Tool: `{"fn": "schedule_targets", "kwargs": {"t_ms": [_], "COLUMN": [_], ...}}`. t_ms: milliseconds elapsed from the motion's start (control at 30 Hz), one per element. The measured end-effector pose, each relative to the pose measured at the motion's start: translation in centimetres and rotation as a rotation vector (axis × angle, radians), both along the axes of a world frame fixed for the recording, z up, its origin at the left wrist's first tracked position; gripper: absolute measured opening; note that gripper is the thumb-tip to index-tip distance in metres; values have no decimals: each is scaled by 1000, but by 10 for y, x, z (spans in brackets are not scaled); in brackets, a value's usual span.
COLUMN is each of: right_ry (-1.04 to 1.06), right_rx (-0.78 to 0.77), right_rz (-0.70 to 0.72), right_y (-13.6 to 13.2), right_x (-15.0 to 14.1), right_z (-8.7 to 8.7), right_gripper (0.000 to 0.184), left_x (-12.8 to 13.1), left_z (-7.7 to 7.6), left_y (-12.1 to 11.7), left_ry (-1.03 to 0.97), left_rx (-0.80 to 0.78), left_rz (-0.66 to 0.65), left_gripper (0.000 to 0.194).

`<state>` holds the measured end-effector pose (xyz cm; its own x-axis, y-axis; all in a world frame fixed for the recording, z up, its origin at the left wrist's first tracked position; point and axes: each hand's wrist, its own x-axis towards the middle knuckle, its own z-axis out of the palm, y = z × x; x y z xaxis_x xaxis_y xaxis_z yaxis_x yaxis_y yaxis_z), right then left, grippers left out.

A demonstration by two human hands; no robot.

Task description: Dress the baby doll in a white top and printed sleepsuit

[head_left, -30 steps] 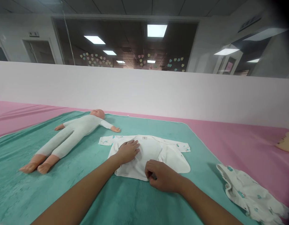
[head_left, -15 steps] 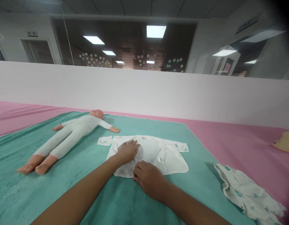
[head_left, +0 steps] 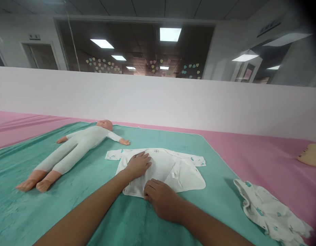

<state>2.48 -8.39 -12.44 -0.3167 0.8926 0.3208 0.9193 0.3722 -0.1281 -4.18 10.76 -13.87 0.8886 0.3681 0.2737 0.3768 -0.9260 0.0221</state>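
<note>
A white baby shirt (head_left: 163, 164) lies spread open on the green blanket (head_left: 198, 218), its printed sleeves stretched out to both sides and its inner side up. My left hand (head_left: 139, 165) rests flat on the left part of the shirt, fingers stretched out. At the shirt's lower edge, my right hand (head_left: 161, 198) has its fingers curled together, gripping the hem. Further left, a baby doll (head_left: 83, 143) in a pale bodysuit lies on its back with arms spread.
Crumpled white printed baby clothing (head_left: 270, 212) lies at the right, across the blanket's edge. Pink sheeting (head_left: 239, 150) shows under the blanket. A yellowish object (head_left: 311, 154) sits at the far right. A low white wall (head_left: 152, 102) runs behind, with windows above.
My right hand has moved slightly down and left, and the shirt's lower hem has shifted toward me with it. My left hand stays on the cloth.
</note>
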Motion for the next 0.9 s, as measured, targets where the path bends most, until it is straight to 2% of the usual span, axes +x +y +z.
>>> {"fn": "schedule_targets", "kwargs": {"t_ms": [167,600,800,900], "right_ry": [30,100,235,245], "right_rx": [-26,-30,-57,-114], "right_rz": [23,18,-125,-226], "right_y": [-1,-3,-2,2], "right_x": [-1,-1,5,12], "right_z": [3,8,7,0], "right_gripper": [11,17,23,39], "left_x": [-4,-3,-4,-3], "left_z": [3,2,1,0], "left_y": [8,13,14,15], "left_ry": [31,70,83,96], "left_rx": [-32,-84,-77,-69], "left_rz": [69,71,70,66], "left_gripper": [41,49,50,50]}}
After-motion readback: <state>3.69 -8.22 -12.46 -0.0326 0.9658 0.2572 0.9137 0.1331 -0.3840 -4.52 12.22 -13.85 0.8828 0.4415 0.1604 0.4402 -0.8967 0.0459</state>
